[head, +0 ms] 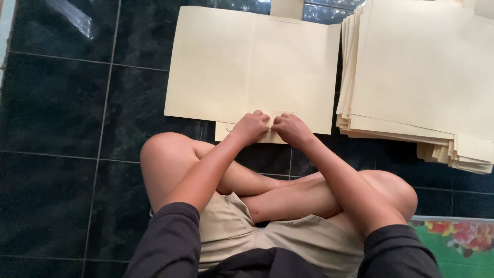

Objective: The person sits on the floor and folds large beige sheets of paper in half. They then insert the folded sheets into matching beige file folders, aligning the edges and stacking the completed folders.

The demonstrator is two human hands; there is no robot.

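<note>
Both our fists, left hand [250, 126] and right hand [291, 128], press curled on the near edge of the cream folder sheet [247, 67] on dark tiles; its lower tab [222, 132] is mostly hidden. Right, a folder stack [411, 77] runs off-frame.

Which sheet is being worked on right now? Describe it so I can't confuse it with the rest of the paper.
On the dark green tiled floor, straight ahead of the crossed legs, lies a single flat cream sheet. The left hand and right hand press its near edge side by side. Unlike the thick stack of matching sheets at its right, it lies alone, with a small tab sticking out at its far edge.
</note>
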